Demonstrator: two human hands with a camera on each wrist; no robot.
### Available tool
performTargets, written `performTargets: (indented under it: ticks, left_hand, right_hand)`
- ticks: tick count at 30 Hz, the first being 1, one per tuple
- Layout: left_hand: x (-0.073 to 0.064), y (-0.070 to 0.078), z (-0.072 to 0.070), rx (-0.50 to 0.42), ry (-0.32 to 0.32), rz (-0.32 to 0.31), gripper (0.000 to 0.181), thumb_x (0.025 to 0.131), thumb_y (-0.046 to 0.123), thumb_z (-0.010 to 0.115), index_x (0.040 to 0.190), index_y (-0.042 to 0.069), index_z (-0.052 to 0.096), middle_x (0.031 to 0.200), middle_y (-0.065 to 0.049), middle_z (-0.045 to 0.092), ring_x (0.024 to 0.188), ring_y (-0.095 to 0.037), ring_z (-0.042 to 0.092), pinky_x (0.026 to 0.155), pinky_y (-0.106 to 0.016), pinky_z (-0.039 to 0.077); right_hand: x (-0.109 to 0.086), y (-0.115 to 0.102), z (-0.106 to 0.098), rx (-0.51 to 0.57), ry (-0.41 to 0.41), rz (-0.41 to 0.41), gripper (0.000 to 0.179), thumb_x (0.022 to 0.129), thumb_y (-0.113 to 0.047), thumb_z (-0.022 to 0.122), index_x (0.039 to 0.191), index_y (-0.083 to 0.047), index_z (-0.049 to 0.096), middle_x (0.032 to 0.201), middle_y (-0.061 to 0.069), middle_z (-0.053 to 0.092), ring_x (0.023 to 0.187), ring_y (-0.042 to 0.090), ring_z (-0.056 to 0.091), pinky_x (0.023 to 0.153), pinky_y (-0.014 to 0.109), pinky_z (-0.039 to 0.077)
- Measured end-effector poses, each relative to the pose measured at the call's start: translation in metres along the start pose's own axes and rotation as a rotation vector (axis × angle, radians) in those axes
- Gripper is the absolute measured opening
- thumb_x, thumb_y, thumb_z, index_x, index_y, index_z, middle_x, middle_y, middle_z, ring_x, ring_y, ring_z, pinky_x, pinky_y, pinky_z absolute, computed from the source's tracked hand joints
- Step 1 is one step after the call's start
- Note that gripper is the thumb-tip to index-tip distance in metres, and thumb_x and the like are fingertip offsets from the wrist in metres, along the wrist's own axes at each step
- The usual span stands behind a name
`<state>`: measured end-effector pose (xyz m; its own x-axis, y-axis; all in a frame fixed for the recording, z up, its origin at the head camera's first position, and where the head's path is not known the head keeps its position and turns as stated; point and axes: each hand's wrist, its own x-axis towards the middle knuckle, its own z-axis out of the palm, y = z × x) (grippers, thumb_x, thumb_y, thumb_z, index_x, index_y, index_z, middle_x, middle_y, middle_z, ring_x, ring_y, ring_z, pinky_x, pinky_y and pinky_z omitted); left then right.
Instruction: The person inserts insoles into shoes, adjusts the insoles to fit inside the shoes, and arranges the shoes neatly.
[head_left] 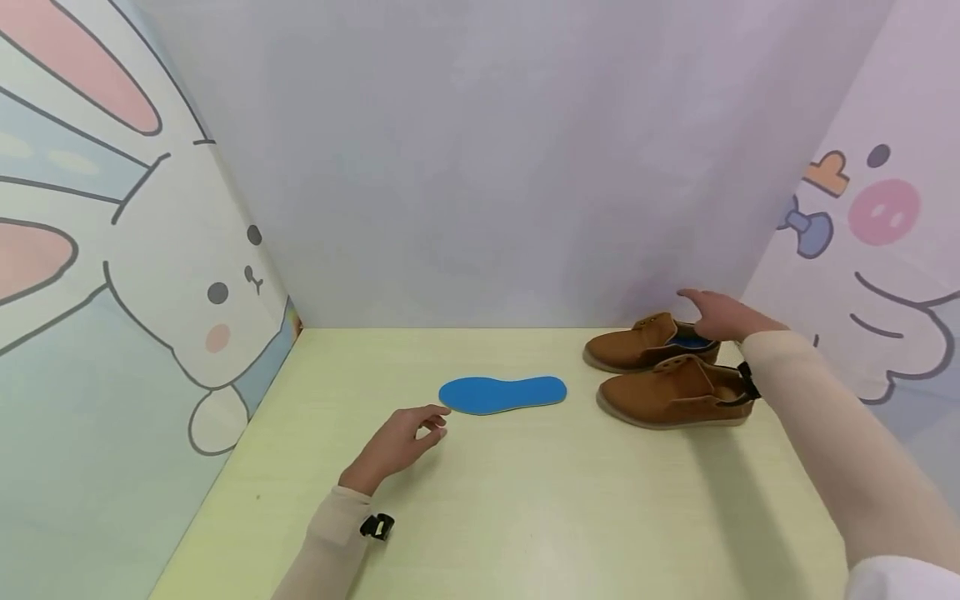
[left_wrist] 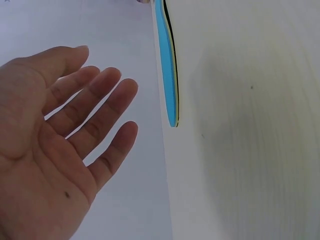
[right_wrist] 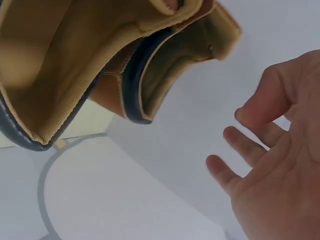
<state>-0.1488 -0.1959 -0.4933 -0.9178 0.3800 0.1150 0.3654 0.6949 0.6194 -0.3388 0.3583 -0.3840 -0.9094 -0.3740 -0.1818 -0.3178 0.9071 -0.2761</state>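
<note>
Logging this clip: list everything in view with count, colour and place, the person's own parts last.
Table: one, pale yellow, under everything
Insole: one, blue on top, flat on the table, left of the shoes
Shoes: two, brown, side by side at the table's right; blue shows inside the farther one
Backdrop: one, greyish lilac, behind the table
Cartoon panels: two, pale pastel, left and right
Wrist devices: two, black, one per wrist
Sleeves: two, beige, on the forearms
Left grip: one, bare, near the insole
Right grip: one, bare, by the farther shoe
</note>
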Motion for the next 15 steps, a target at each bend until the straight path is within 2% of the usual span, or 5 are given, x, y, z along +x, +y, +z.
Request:
performTargets:
  ticks: [3, 5, 8, 12, 15]
  left_hand:
    - [0.000, -0.002, 0.000, 0.017, 0.003, -0.002, 0.038, 0.101, 0.018, 0.066, 0.136, 0.004, 0.063, 0.115, -0.005, 0.073, 0.104, -0.019, 0.068, 0.091, -0.049, 0.053]
    - [0.001, -0.003, 0.000, 0.025, 0.004, 0.003, 0.037, 0.102, 0.019, 0.065, 0.136, 0.005, 0.063, 0.115, -0.005, 0.073, 0.104, -0.019, 0.068, 0.090, -0.049, 0.053]
    - [0.002, -0.004, 0.000, 0.019, 0.004, 0.014, 0.037, 0.102, 0.019, 0.065, 0.136, 0.004, 0.063, 0.115, -0.006, 0.073, 0.105, -0.019, 0.068, 0.090, -0.049, 0.053]
    - [0.003, -0.003, 0.001, 0.009, 0.010, 0.019, 0.037, 0.101, 0.018, 0.065, 0.135, 0.004, 0.063, 0.115, -0.006, 0.073, 0.104, -0.019, 0.068, 0.091, -0.049, 0.052]
    - [0.003, -0.002, 0.001, 0.023, 0.005, 0.016, 0.037, 0.101, 0.019, 0.066, 0.135, 0.005, 0.063, 0.115, -0.003, 0.073, 0.104, -0.018, 0.068, 0.090, -0.048, 0.053]
  right_hand:
    - [-0.012, -0.010, 0.005, -0.032, 0.064, -0.082, 0.076, 0.086, 0.006, 0.051, 0.156, 0.006, 0.022, 0.150, 0.042, 0.026, 0.129, 0.062, 0.035, 0.087, 0.064, 0.044]
    - [-0.021, -0.015, 0.013, -0.072, 0.101, -0.135, 0.076, 0.088, -0.002, 0.058, 0.156, 0.004, 0.025, 0.148, 0.041, 0.030, 0.127, 0.061, 0.038, 0.090, 0.068, 0.043]
    - [-0.034, -0.021, 0.024, -0.130, 0.127, -0.162, 0.081, 0.095, -0.031, 0.068, 0.156, 0.002, 0.027, 0.148, 0.037, 0.034, 0.128, 0.059, 0.039, 0.096, 0.074, 0.036]
    - [-0.049, -0.028, 0.039, -0.152, 0.135, -0.151, 0.106, 0.085, -0.063, 0.073, 0.157, 0.001, 0.028, 0.149, 0.034, 0.036, 0.130, 0.057, 0.039, 0.097, 0.077, 0.032]
    - [-0.061, -0.026, 0.052, -0.170, 0.148, -0.150, 0.115, 0.076, -0.071, 0.076, 0.156, -0.001, 0.032, 0.146, 0.032, 0.040, 0.130, 0.055, 0.040, 0.097, 0.077, 0.030]
